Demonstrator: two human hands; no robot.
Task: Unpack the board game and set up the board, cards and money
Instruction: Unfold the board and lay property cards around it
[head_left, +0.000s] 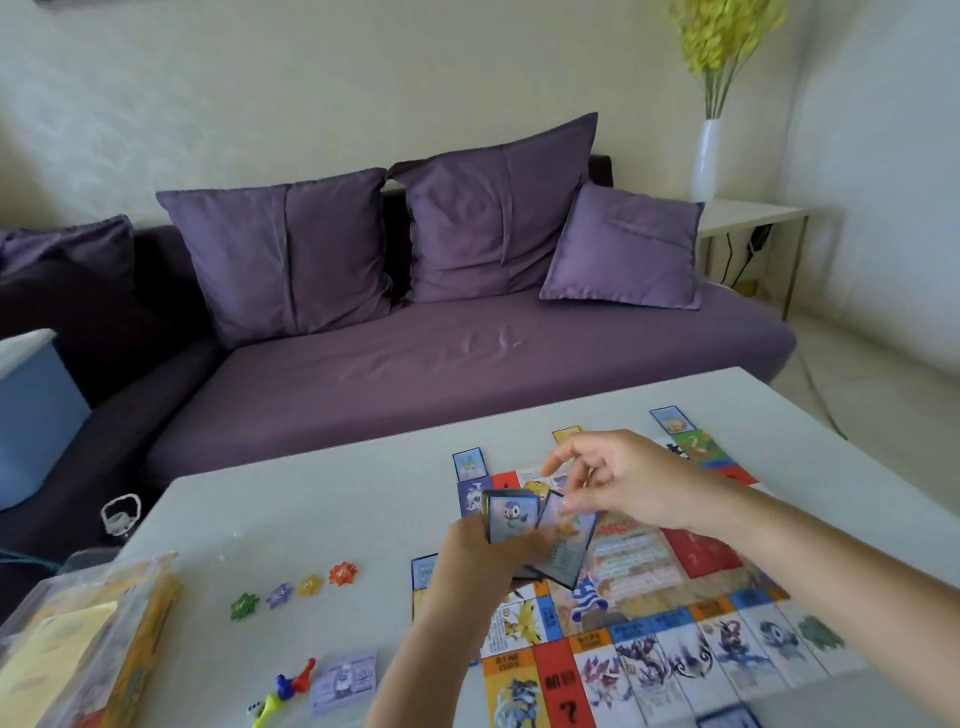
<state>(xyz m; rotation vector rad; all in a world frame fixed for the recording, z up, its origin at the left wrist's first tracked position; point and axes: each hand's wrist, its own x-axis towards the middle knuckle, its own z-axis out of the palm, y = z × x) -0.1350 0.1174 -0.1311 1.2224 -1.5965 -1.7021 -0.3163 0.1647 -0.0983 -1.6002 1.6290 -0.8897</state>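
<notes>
The colourful game board (675, 644) lies flat on the white table (311, 519). Above its near-left part my left hand (483, 556) grips a stack of blue cards (509, 514). My right hand (623, 478) hovers just right of the stack, and its fingertips pinch one card (563, 545) that tilts off the stack. Single cards lie around the board's far edge: a blue one (470, 464), a yellow one (566, 434) and another blue one (671, 420). A purple stack of money (345, 680) lies near the table's front.
Four star-shaped tokens (293, 590) stand in a row left of the board. Coloured pawns (291, 686) and a die (254, 707) lie by the money. The game's plastic bag and yellow box (83, 649) sit at the front left. A purple sofa (467, 364) stands behind the table.
</notes>
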